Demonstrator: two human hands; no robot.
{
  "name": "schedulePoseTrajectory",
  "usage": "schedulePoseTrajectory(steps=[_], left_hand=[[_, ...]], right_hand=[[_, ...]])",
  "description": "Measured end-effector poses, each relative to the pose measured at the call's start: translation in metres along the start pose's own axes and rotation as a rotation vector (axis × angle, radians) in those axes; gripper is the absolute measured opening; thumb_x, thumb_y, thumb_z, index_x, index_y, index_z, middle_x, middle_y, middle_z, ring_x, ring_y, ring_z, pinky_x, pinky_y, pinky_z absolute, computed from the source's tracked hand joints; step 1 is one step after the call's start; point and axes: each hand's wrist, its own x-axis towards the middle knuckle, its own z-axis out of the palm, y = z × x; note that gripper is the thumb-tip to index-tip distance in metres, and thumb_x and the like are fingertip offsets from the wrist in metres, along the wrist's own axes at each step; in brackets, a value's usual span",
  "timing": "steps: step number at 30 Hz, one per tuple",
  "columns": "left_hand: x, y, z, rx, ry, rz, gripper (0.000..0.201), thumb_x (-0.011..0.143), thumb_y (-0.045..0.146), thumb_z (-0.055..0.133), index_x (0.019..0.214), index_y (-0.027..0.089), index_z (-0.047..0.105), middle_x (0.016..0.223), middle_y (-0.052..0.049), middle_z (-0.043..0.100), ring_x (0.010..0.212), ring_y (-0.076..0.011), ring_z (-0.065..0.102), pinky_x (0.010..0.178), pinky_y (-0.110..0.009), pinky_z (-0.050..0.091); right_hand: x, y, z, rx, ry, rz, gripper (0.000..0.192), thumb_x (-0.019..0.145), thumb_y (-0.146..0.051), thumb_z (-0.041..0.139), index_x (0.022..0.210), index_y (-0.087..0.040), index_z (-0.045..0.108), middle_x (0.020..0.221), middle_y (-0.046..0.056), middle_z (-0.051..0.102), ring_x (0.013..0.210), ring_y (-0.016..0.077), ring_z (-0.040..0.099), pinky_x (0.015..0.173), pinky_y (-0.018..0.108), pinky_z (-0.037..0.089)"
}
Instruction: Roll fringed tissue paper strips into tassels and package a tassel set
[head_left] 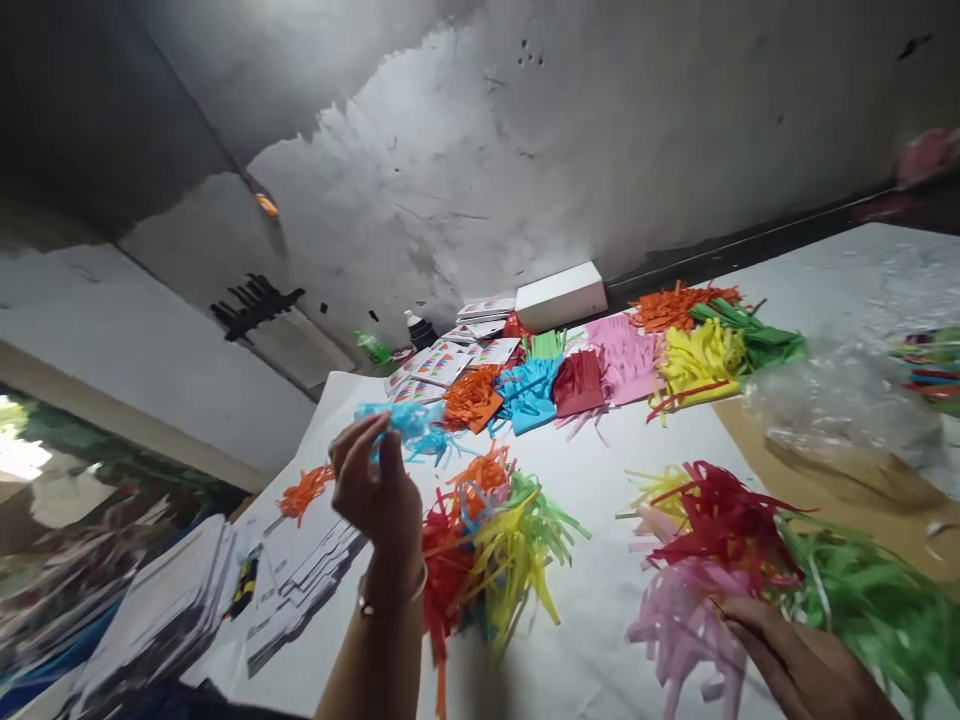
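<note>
1. Light-blue tissue fringe (409, 418) is pinched in the raised left hand (377, 475), its grip closed at the fingertips above the white tabletop (585, 620).
2. Pink tassel (686, 620) strands spread at the fingertips of the right hand (806, 655); thumb and finger are drawn together, though whether that grip clasps the tassel cannot be told.
3. Beside the pink lie a dark-red tassel (724, 515) and a green tassel (870, 600), the latter partly behind the right hand.
4. Between the hands sits a mixed tassel bunch (517, 550) in orange, yellow and green.
5. Behind, fringed bundles (529, 390) form a colourful row, near printed cards (442, 365) and a white box (561, 295).
</note>
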Motion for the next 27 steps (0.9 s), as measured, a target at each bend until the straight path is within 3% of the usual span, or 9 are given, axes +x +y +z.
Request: schedulePoseTrajectory(steps=[2,4,6,9,12,14,18,23,27], left_hand=[[-0.013,0.038,-0.011,-0.202,-0.152,0.222,0.008,0.093,0.018,0.067,0.099,0.02,0.073,0.096,-0.003,0.074,0.098,-0.0208,0.068,0.103,-0.046,0.049],[-0.041,0.075,-0.019,-0.411,-0.472,0.271,0.021,0.092,0.009,0.066,0.106,0.022,0.073,0.091,-0.002,0.075,0.087,-0.0177,0.07,0.098,-0.042,0.053],[-0.079,0.106,-0.023,-0.613,-0.791,0.08,0.028,0.093,0.01,0.066,0.117,0.024,0.072,0.084,-0.002,0.075,0.076,-0.0143,0.07,0.073,-0.026,0.057],[-0.137,0.138,-0.02,-0.885,-1.046,-0.581,0.017,0.093,0.027,0.071,0.11,0.023,0.074,0.076,-0.001,0.074,0.063,-0.0119,0.067,0.058,-0.02,0.052],[-0.179,0.155,-0.012,-1.099,-1.034,-1.217,0.025,0.083,0.038,0.082,0.092,0.018,0.069,0.07,0.0,0.072,0.056,-0.0095,0.064,0.055,-0.017,0.047],[-0.196,0.163,-0.008,-1.197,-0.99,-1.392,0.033,0.077,0.04,0.087,0.088,0.017,0.066,0.066,0.0,0.07,0.055,-0.0086,0.062,0.055,-0.016,0.045],[-0.212,0.169,-0.004,-1.318,-0.943,-1.503,0.037,0.074,0.038,0.09,0.084,0.016,0.062,0.063,0.0,0.07,0.051,-0.0087,0.061,0.052,-0.016,0.044],[-0.219,0.171,-0.003,-1.371,-0.87,-1.554,0.035,0.074,0.036,0.09,0.083,0.016,0.063,0.063,0.0,0.071,0.05,-0.0082,0.062,0.051,-0.015,0.044],[-0.219,0.172,-0.004,-1.366,-0.89,-1.594,0.035,0.073,0.035,0.091,0.082,0.016,0.063,0.064,0.0,0.072,0.051,-0.0083,0.064,0.052,-0.015,0.045]], right_hand=[[0.001,-0.013,0.003,0.062,0.041,0.129,0.028,0.103,-0.045,0.049,0.105,-0.028,0.072,0.092,0.002,0.081,0.075,0.0185,0.077,0.07,0.022,0.06],[0.003,-0.023,0.004,0.122,0.051,0.258,0.028,0.104,-0.043,0.045,0.11,-0.029,0.068,0.1,0.002,0.079,0.083,0.0174,0.077,0.077,0.023,0.059],[0.005,-0.031,0.001,0.174,0.029,0.356,0.028,0.105,-0.042,0.043,0.113,-0.028,0.066,0.107,0.003,0.077,0.093,0.017,0.075,0.084,0.023,0.057],[0.01,-0.041,-0.007,0.24,0.001,0.457,0.03,0.103,-0.046,0.045,0.112,-0.028,0.066,0.107,0.004,0.076,0.096,0.0177,0.073,0.082,0.023,0.057],[0.015,-0.051,-0.012,0.332,-0.063,0.514,0.035,0.102,-0.051,0.045,0.11,-0.025,0.067,0.089,0.003,0.076,0.068,0.0149,0.071,0.063,0.021,0.056],[0.017,-0.055,-0.013,0.392,-0.121,0.516,0.038,0.103,-0.052,0.044,0.101,-0.023,0.067,0.073,0.0,0.071,0.05,0.0116,0.061,0.051,0.019,0.05],[0.02,-0.057,-0.011,0.417,-0.216,0.452,0.036,0.102,-0.048,0.047,0.085,-0.022,0.065,0.065,-0.001,0.068,0.052,0.0119,0.062,0.05,0.018,0.048],[0.023,-0.058,-0.015,0.4,-0.203,0.377,0.028,0.103,-0.04,0.047,0.09,-0.025,0.066,0.073,-0.002,0.072,0.063,0.0129,0.069,0.061,0.018,0.052],[0.023,-0.059,-0.015,0.421,-0.237,0.381,0.025,0.103,-0.038,0.048,0.091,-0.025,0.065,0.075,-0.002,0.073,0.067,0.0129,0.071,0.063,0.017,0.053]])
